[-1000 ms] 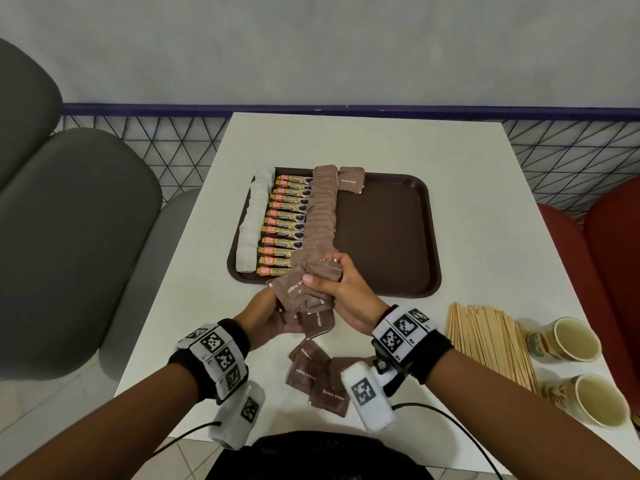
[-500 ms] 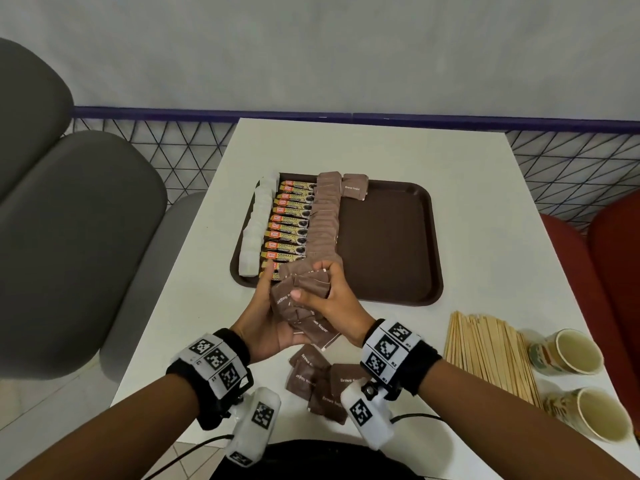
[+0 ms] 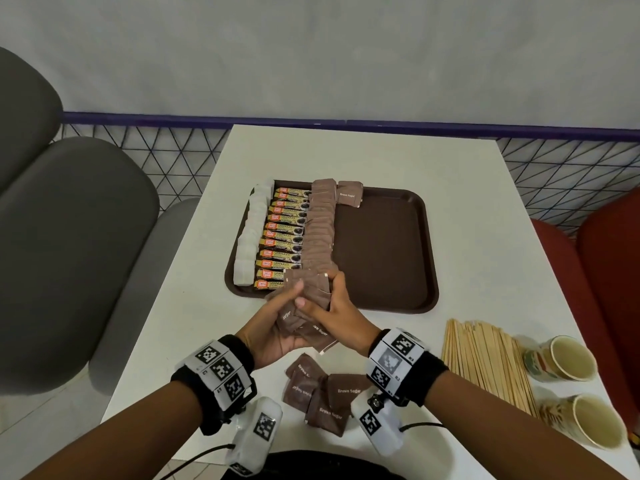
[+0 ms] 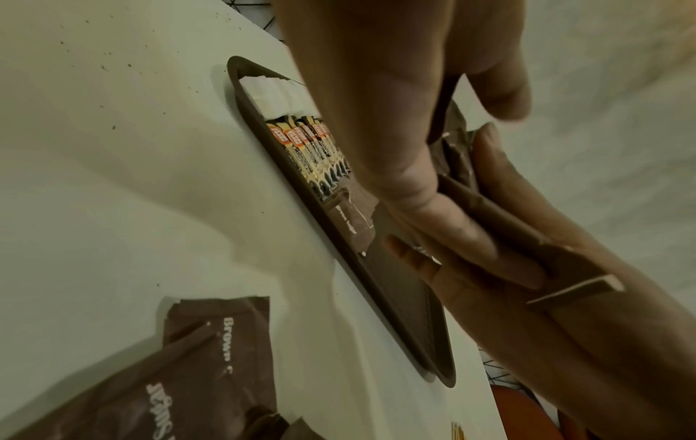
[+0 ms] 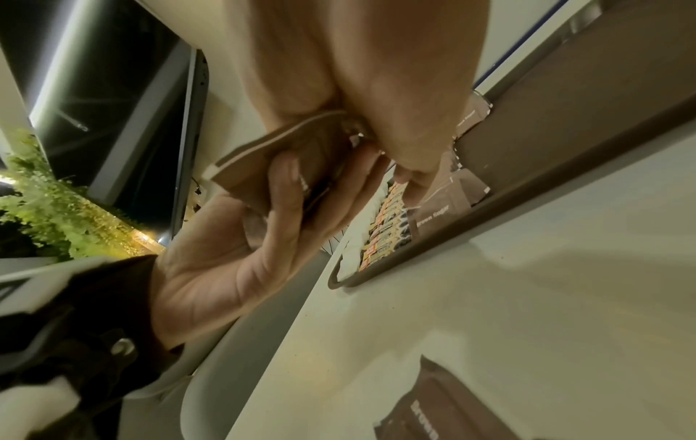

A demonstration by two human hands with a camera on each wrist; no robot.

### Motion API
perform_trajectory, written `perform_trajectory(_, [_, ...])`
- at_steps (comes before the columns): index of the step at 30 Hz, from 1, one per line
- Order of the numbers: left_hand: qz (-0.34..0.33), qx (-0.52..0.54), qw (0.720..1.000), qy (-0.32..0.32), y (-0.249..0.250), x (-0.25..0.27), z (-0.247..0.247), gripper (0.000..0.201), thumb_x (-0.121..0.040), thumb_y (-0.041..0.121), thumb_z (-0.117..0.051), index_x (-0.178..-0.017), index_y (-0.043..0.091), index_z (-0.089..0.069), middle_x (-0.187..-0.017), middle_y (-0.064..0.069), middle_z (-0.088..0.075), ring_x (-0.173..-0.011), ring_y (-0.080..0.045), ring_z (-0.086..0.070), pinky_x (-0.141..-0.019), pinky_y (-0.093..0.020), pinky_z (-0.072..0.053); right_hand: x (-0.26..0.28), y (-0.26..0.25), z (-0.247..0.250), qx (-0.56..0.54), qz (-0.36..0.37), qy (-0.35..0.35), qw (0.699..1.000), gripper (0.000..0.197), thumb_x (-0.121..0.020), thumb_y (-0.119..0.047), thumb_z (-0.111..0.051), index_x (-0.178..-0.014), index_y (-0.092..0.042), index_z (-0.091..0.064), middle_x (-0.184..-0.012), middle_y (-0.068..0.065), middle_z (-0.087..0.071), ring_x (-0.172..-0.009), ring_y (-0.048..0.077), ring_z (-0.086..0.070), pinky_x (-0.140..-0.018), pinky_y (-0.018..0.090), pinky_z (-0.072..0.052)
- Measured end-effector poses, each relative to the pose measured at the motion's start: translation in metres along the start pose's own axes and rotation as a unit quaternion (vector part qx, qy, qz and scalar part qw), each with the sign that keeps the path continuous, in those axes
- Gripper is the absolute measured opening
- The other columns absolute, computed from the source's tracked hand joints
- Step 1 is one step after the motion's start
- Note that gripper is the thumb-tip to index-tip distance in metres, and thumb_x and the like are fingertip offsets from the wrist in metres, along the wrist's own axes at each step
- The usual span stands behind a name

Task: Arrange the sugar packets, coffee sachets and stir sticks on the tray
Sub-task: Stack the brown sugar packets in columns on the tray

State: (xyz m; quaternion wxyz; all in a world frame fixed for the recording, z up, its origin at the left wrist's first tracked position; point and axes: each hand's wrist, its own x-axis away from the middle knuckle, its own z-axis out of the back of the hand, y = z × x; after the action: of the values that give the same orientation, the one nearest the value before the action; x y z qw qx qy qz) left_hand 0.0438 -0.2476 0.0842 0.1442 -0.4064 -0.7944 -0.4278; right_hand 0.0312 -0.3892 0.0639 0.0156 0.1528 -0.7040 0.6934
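Both hands, left hand [image 3: 273, 327] and right hand [image 3: 332, 311], have moved up, holding the brown sugar stack [image 3: 308, 299] at the tray's [image 3: 391, 292] 6 o'clock edge. Four loose packets [image 3: 322, 393] lie on the bench [image 3: 467, 237], two cups [image 3: 568, 358] at 4 o'clock.

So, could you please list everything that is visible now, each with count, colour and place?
tray: one, dark brown, middle of the table
white sugar packets: one row, count unclear, tray's left edge
coffee sachets: about twelve, black and orange, second row
brown sugar packets on the tray: one overlapping row plus one beside its far end
loose brown sugar packets: about four, on the table near the person
stir sticks: a pile, pale wood, right of the tray
paper cups: two, far right
table: one, white
chairs: grey left, red right
hands: left hand and right hand hold a bundle of brown packets over the tray's near edge
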Motion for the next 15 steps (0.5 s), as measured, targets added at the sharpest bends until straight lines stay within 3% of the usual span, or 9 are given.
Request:
perform_trajectory(3, [-0.007,-0.017,1.0,0.008,0.001,-0.001,0.003,0.028,-0.086,0.017,-0.051,-0.11,0.004,-0.062,-0.101,-0.018,-0.07,-0.084,-0.027,-0.07,-0.075,-0.042,-0.058,-0.001,0.001,0.002,0.014,-0.02,-0.001,1.0,0.055,-0.076,-0.027,-0.073,-0.106,-0.038,-0.028,-0.126,0.007,-0.046,-0.119,0.016,-0.05,-0.099,0.036,-0.047])
perform_trajectory(6, [-0.021,-0.011,0.999,0.028,0.004,-0.001,0.006,0.026,-0.09,0.011,-0.047,-0.109,0.003,-0.062,-0.101,-0.02,-0.07,-0.083,-0.03,-0.07,-0.072,-0.041,-0.059,-0.001,-0.001,0.009,-0.044,-0.049,0.004,0.998,0.062,-0.076,-0.013,-0.073,-0.117,-0.025,-0.028,-0.121,-0.001,-0.042,-0.112,0.006,-0.047,-0.092,0.026,-0.049])
perform_trajectory(8, [-0.04,0.002,0.998,0.038,0.006,-0.002,0.009,0.031,-0.086,0.01,-0.052,-0.115,0.003,-0.06,-0.105,-0.022,-0.069,-0.085,-0.031,-0.07,-0.069,-0.04,-0.06,0.0,-0.002,0.014,-0.048,-0.069,0.004,0.996,0.061,-0.074,-0.016,-0.075,-0.115,-0.024,-0.031,-0.12,0.0,-0.043,-0.109,0.005,-0.047,-0.09,0.025,-0.049])
perform_trajectory(11, [-0.065,0.01,0.997,0.044,0.008,-0.003,0.01,0.042,-0.079,0.01,-0.058,-0.12,0.003,-0.057,-0.106,-0.021,-0.069,-0.088,-0.03,-0.07,-0.069,-0.04,-0.06,0.001,-0.003,0.017,-0.013,-0.102,-0.005,0.995,0.051,-0.075,-0.024,-0.075,-0.113,-0.016,-0.041,-0.114,0.004,-0.053,-0.104,0.014,-0.057,-0.093,0.036,-0.051])
perform_trajectory(13, [-0.068,0.005,0.997,0.039,0.008,-0.002,0.01,0.042,-0.079,0.01,-0.058,-0.121,0.003,-0.056,-0.11,-0.021,-0.068,-0.092,-0.031,-0.07,-0.072,-0.041,-0.059,0.001,-0.001,0.018,-0.019,-0.11,0.002,0.994,0.059,-0.071,-0.033,-0.077,-0.116,-0.008,-0.048,-0.118,0.012,-0.06,-0.107,0.023,-0.061,-0.096,0.044,-0.049])
perform_trajectory(15, [-0.067,0.003,0.997,0.037,0.009,-0.001,0.011,0.042,-0.081,0.014,-0.057,-0.122,0.004,-0.056,-0.113,-0.021,-0.067,-0.094,-0.032,-0.069,-0.071,-0.04,-0.059,-0.001,0.0,0.019,-0.024,-0.103,0.008,0.994,0.058,-0.068,-0.036,-0.077,-0.112,-0.006,-0.054,-0.115,0.014,-0.063,-0.105,0.026,-0.063,-0.095,0.043,-0.05])
